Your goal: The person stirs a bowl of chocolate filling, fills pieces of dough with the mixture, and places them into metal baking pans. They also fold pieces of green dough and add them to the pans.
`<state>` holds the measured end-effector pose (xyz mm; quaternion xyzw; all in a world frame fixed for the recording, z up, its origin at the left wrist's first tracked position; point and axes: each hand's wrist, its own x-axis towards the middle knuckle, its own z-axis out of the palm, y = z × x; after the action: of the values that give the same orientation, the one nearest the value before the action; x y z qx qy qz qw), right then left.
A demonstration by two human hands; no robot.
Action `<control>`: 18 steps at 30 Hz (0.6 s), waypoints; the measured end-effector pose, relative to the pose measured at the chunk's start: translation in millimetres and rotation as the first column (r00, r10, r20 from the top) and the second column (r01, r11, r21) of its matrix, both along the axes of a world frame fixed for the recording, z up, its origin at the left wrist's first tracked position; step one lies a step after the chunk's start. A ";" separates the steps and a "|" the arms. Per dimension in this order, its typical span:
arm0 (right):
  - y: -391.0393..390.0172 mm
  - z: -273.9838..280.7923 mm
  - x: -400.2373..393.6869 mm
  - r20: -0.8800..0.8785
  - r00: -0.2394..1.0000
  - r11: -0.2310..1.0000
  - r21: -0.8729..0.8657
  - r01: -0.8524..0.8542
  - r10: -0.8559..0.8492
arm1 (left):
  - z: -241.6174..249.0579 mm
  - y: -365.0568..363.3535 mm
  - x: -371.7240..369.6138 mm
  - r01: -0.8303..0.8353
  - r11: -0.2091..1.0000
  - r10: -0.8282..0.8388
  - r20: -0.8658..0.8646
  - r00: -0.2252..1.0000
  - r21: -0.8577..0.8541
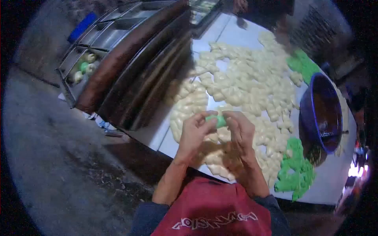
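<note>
Between the fingertips of both hands is a small lump of green dough (220, 121), held above the table. My left hand (197, 129) pinches it from the left with thumb and fingers. On its other side, my right hand (239, 128) grips it with curled fingers. Below and beyond the hands, many pale dough pieces (244, 74) lie spread over the white tabletop. A patch of green dough pieces (295, 171) lies to the right of my right forearm, and another green patch (303, 67) sits at the far right.
A deep purple-blue basin (321, 114) stands at the table's right side. Leaning dark trays (145, 70) cover the left end. Behind them is a sectioned metal tray (106, 35) with a few pale and green dough pieces (84, 67). Another person's hand (240, 6) shows at the far edge.
</note>
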<state>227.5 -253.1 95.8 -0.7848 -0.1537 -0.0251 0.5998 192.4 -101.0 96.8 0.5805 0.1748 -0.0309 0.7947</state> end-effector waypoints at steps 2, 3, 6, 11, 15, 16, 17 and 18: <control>5.7 11.5 -9.9 0.355 0.923 0.974 -0.214 -0.077 0.151 | 5.2 20.0 -8.5 -0.027 0.999 0.029 0.047 0.998 -0.042; 12.3 23.3 -7.0 0.458 0.836 0.938 -0.296 -0.178 0.303 | 11.2 30.1 -11.9 -0.030 0.998 0.033 0.068 0.997 -0.048; 39.9 45.0 -6.6 0.554 0.700 0.890 -0.342 -0.301 0.450 | 41.6 58.3 -27.2 0.033 0.997 -0.039 0.092 0.995 0.067; 94.2 118.5 12.5 0.453 0.721 0.846 -0.178 -0.503 0.524 | 122.7 113.0 -70.9 -0.111 0.920 0.001 0.282 0.959 0.376; 162.5 171.0 34.0 0.421 0.785 0.875 -0.047 -0.482 0.455 | 173.7 176.6 -85.2 -0.607 0.454 0.146 0.617 0.773 0.652; 182.4 183.9 40.4 0.404 0.804 0.879 0.001 -0.478 0.436 | 190.5 193.0 -77.9 -0.651 0.381 0.235 0.612 0.755 0.656; 202.2 194.3 50.2 0.456 0.798 0.910 -0.070 -0.409 0.394 | 199.8 217.5 -62.1 -0.667 0.238 0.254 0.618 0.744 0.706; 221.2 202.2 61.2 0.509 0.786 0.934 -0.133 -0.332 0.352 | 208.1 245.2 -44.8 -0.622 0.089 0.152 0.606 0.781 0.778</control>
<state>288.6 -31.9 298.0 -0.7177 -0.4513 -0.1263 0.5151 147.7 144.2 304.9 0.8634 0.1503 0.4118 0.2497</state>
